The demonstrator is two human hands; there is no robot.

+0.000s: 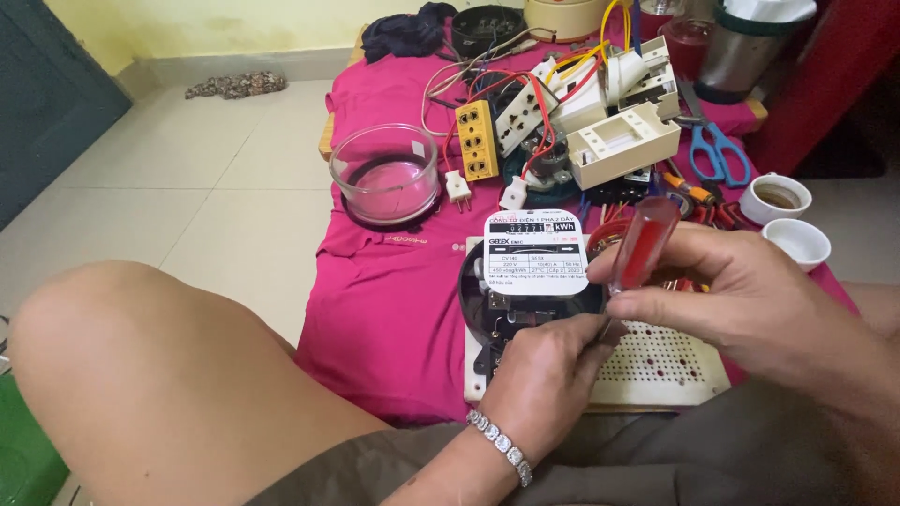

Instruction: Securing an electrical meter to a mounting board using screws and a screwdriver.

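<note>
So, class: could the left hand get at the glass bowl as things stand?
Probably yes. The left hand rests on the meter, and only bare pink cloth lies between it and the glass bowl. It would have to let go of the meter first.

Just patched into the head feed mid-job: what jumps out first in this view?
Dead centre, the right hand grips a red-handled screwdriver over an opened black electricity meter with a white faceplate, while the left hand steadies the meter's lower edge. Everything lies on a bright magenta cloth. Behind it sit a clear glass cover at left and a tangle of sockets and wires at centre.
</note>
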